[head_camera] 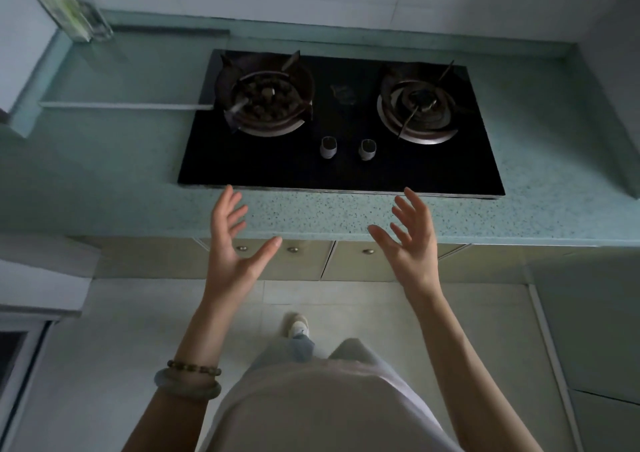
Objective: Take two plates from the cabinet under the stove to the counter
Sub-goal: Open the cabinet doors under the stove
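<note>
At the far left, a clear glass container (74, 13) with something green inside stands on the back ledge of the counter (104, 160), blurred at the frame's corner; on your left forearm sit 2 bracelets (188, 379), 1 of brown beads and 1 pale smooth bangle. Your left hand (235, 243) is raised in front of the counter's front edge, palm turned inward, fingers spread apart and holding nothing; its fingertips reach up near the front rim of the stove (341, 174). The stove is a black glass top set into the speckled green counter, with 2 burners, 1 on each side, and 2 knobs (348, 148) between them toward the front. Below the counter edge, between and behind your hands, the cabinet (311, 261) doors are closed, with 3 small round pulls showing; no plates are visible, so you cannot tell where they lie. Your right hand (412, 240) mirrors the left, palm inward, fingers splayed and empty, well apart from the other hand; beneath, your foot (298, 327) rests on the pale tiled floor (467, 313).
</note>
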Action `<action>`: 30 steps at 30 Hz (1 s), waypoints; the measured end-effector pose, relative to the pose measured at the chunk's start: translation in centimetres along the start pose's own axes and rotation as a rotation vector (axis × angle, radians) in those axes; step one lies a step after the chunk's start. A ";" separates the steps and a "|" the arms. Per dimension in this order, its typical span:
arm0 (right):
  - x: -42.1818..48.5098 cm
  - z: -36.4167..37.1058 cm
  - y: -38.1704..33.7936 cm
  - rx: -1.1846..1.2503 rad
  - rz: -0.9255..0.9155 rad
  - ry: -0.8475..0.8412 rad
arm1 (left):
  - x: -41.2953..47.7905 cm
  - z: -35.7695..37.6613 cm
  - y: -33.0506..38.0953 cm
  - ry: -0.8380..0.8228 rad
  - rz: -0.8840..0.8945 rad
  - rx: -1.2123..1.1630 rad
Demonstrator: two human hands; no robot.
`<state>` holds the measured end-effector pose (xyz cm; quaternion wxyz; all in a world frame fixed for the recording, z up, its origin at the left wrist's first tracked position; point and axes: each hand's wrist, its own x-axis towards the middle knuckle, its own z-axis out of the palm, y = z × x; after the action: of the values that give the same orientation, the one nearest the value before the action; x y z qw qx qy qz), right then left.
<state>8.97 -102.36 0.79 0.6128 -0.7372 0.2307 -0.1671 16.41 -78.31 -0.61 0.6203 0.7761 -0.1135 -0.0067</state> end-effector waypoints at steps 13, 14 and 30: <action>1.4 2.4 -1.3 -0.062 -0.026 0.013 | 3.8 -1.1 -0.7 -0.054 0.001 -0.037; 1.5 2.4 -1.3 -0.068 -0.028 0.011 | 3.9 -1.1 -0.8 -0.055 0.000 -0.037; 0.5 1.2 0.5 -0.064 -0.002 -0.035 | 1.0 -0.1 -1.8 -0.024 -0.054 -0.032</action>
<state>9.97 -101.72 0.07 0.5926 -0.7594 0.2245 -0.1475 17.70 -78.01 -2.21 0.6310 0.7686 -0.0998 -0.0346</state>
